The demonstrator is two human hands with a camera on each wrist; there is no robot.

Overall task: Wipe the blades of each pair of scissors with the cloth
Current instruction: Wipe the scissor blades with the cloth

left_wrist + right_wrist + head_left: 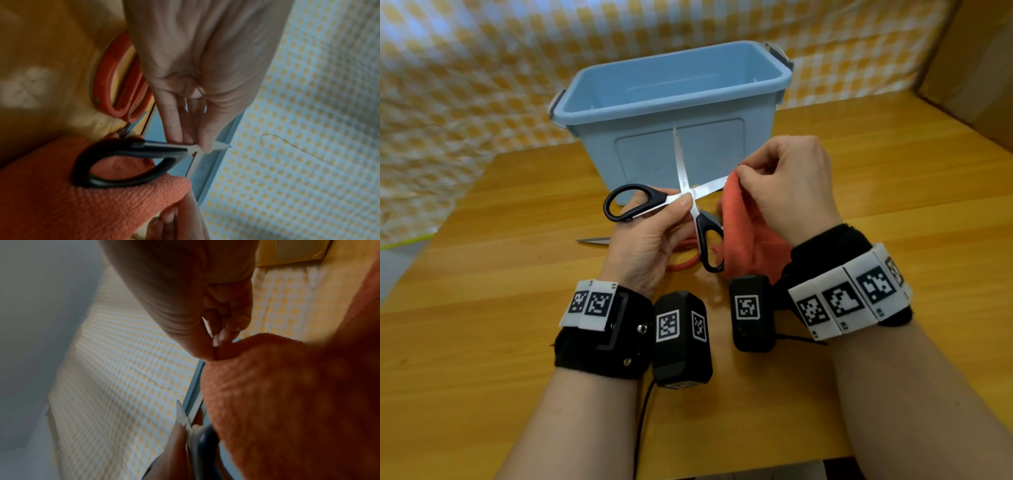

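Across the lower part of the head view runs a wooden table; behind it hangs a yellow-and-white checked sheet, and toward the table's far edge stands an open blue plastic bin with grey clips at its two ends. Next in size is the orange cloth, bunched and hanging under the right hand; that hand's thumb and forefinger pinch a fold of the cloth around the outer part of one blade, the other fingers curled in behind. Just in front of the bin, raised off the table, the black-handled scissors stand wide open in a cross; one blade points up across the bin's front wall, the other points right into the cloth. The left hand grips them at the pivot; its thumb presses on the crossing from above, and the left wrist view shows straight fingers laid close together against the far side of the metal; one black loop sticks out to the left, the other hangs down beside the cloth. Under the left hand, flat on the table, lie red-handled scissors; their steel tip shows to the left of the wrist. Both wrists carry black bands with printed square markers.
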